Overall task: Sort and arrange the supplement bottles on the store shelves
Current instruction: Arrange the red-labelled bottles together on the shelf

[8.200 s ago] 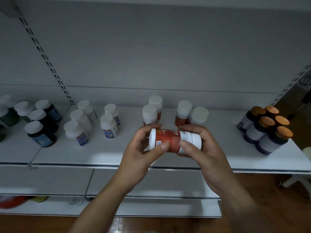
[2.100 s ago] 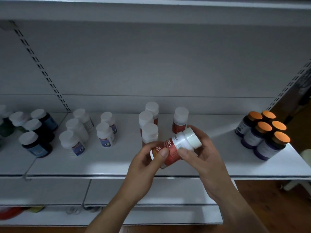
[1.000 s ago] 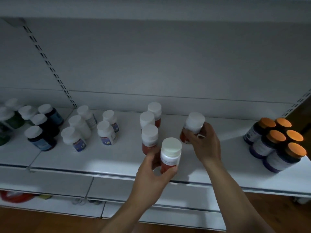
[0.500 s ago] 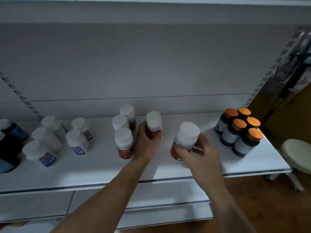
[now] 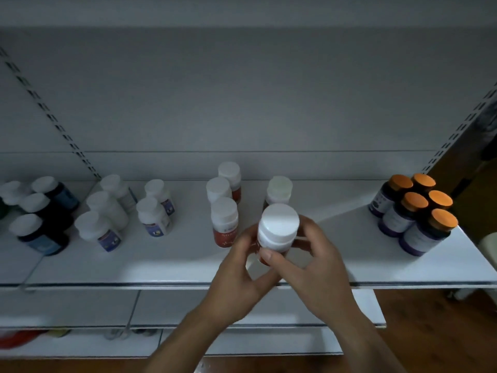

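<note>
Shelf: white store shelf (image 5: 349, 265), dimly lit.
Hands: left hand (image 5: 239, 270) and right hand (image 5: 320, 262) both wrap the red-label bottle (image 5: 278, 224), centre, over the shelf front.
Advice: set it upright at 3 o'clock of the front red bottle (image 5: 224, 223), label outward.

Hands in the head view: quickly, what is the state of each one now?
Left hand: closed, gripping the white-capped red-label bottle.
Right hand: closed, holding the same bottle, thumb across its front.
</note>
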Motion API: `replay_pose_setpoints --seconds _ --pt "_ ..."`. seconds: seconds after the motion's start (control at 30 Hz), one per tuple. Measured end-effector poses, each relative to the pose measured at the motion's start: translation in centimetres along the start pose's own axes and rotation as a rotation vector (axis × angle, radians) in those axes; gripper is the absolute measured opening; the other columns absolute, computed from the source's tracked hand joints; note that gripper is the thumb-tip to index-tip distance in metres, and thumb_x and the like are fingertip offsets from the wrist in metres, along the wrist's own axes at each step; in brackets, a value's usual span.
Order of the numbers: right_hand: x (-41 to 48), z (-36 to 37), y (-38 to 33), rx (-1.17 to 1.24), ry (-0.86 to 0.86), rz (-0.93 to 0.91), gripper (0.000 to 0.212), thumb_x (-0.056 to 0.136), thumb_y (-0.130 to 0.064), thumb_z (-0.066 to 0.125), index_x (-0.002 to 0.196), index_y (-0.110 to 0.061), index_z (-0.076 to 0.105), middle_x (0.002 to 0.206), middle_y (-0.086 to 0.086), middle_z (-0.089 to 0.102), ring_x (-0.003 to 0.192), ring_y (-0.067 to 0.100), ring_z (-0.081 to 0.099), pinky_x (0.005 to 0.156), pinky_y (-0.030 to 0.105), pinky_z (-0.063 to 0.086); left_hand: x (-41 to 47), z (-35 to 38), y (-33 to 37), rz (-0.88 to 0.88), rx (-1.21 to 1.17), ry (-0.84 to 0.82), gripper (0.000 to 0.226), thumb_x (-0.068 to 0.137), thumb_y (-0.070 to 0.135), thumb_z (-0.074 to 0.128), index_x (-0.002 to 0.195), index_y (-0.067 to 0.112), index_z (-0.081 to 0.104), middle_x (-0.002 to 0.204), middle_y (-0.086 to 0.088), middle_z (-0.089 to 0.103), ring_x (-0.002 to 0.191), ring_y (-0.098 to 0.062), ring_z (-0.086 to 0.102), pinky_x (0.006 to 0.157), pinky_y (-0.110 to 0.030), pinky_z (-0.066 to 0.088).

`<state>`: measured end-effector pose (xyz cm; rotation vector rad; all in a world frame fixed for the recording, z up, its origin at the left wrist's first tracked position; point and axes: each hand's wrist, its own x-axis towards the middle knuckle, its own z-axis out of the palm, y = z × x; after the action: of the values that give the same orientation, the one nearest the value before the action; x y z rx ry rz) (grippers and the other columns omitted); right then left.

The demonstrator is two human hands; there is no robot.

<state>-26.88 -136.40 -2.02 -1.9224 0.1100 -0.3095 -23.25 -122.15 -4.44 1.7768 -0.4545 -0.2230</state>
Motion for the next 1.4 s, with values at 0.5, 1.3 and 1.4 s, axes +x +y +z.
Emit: replay_pose_setpoints --seconds 0.5,1.3,1.4 --pt "-0.5 0.9 -2.3 0.352 0.051 -0.118 0.078 0.070 -0.024 0.077 0.130 -0.056 0.038 0.114 -0.025 0.057 0.111 0.013 0.061 0.087 0.025 0.054 -1.2 -3.1 0.6 0.168 0.059 0.162 0.057 0.074 0.044 0.074 0.126 0.043 0.050 0.123 0.021 0.058 0.117 -0.009 0.057 0.093 -0.025 0.051" --pt "0.1 2.4 -1.6 1.002 -0.088 0.432 0.047 0.084 -0.031 0.057 0.124 -0.005 0.062 0.120 0.018 0.066 0.101 0.024 0.066 0.075 0.031 0.056 -1.7 -3.9 2.6 0.367 -0.038 0.172 0.067 0.076 0.027 0.076 0.133 0.048 0.045 0.134 0.018 0.055 0.127 -0.016 0.053 0.102 -0.023 0.043" --pt "0.4 2.2 -0.9 0.880 -0.023 0.339 0.046 0.081 -0.032 0.065 0.124 -0.015 0.060 0.114 0.011 0.069 0.100 0.021 0.066 0.079 0.033 0.055 -1.8 -4.4 2.2 0.274 -0.138 0.169 0.066 0.077 0.028 0.073 0.132 0.050 0.046 0.133 0.014 0.055 0.127 -0.017 0.053 0.099 -0.028 0.048"
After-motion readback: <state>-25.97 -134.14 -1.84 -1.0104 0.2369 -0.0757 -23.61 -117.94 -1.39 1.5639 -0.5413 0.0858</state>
